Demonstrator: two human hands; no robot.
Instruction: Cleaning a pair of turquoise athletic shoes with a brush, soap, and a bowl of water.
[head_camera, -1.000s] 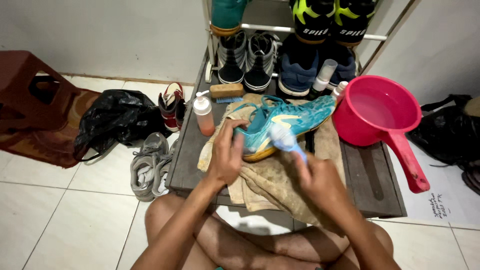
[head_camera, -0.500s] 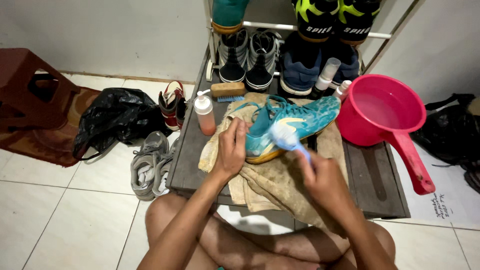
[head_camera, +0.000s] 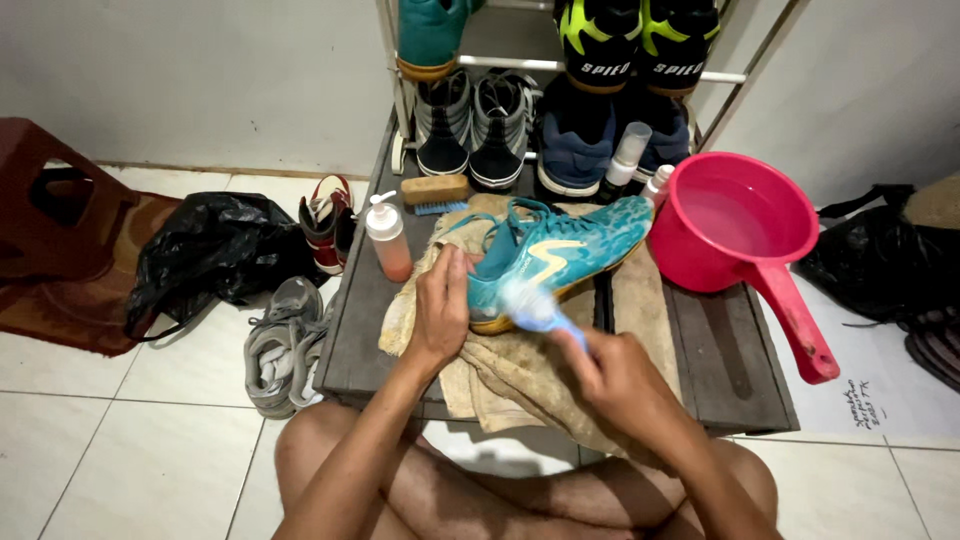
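While the earlier frames had the brush head up on the middle of the shoe's side, it now sits lower and nearer the heel end, blurred, and the right hand has pulled back toward the person; the left hand has barely shifted. The teal shoe (head_camera: 555, 255) lies on its side on a beige towel (head_camera: 520, 370), which is spread over a dark wooden platform (head_camera: 725, 375). The left hand (head_camera: 442, 310) is closed on the shoe's heel end, fingers curled over the collar, pinning it to the towel. The right hand (head_camera: 615, 375) is wrapped around the handle of a small blue brush (head_camera: 535, 308), whose bristle end touches the shoe's lower edge just right of the left hand. So the shoe sits just ahead of both hands, left hand on it, right hand close behind. A pink water scoop (head_camera: 735, 225) stands to the right of the shoe, near its toe. An orange pump bottle (head_camera: 386, 240) stands to the left, with a wooden scrub brush (head_camera: 435, 190) behind it. A shoe rack (head_camera: 560, 65) with pairs of shoes rises at the back. Grey sneakers (head_camera: 280, 345) and a black bag (head_camera: 215, 260) lie on the tiled floor at left.
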